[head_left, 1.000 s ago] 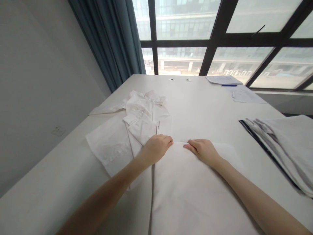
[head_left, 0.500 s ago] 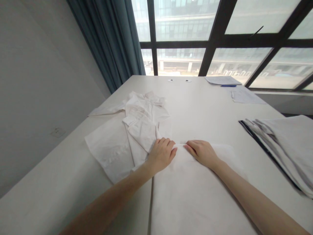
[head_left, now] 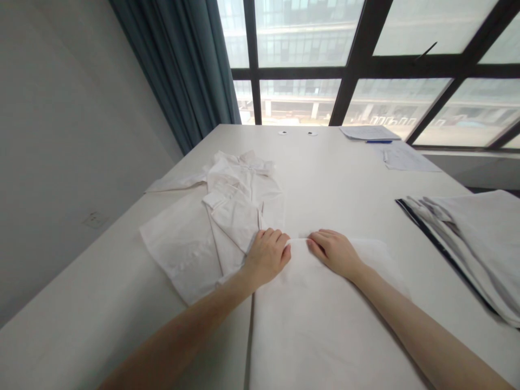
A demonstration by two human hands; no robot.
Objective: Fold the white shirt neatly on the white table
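Note:
A white cloth [head_left: 317, 325] lies flat on the white table, its far edge running between my two hands. My left hand [head_left: 268, 254] is closed on that edge at its left corner, thumb on the near side and fingers curled over the far side. To the right along the same edge, my right hand [head_left: 333, 252] pinches the cloth with fingers pressed together. Just beyond and left of my left hand lies a crumpled white shirt [head_left: 239, 195], with its collar towards the window and one sleeve spread left.
Folded white and grey cloths [head_left: 479, 238] with a dark edge lie at the right. Papers [head_left: 369, 132] and a blue pen [head_left: 378, 142] rest at the far right of the table [head_left: 333, 184]. Behind are a blue curtain [head_left: 182, 65] and windows. A wall [head_left: 73, 135] stands on the left.
Both hands stay on the cloth's far edge. The right hand has shifted very slightly away from me, and the gap between the hands is a little wider.

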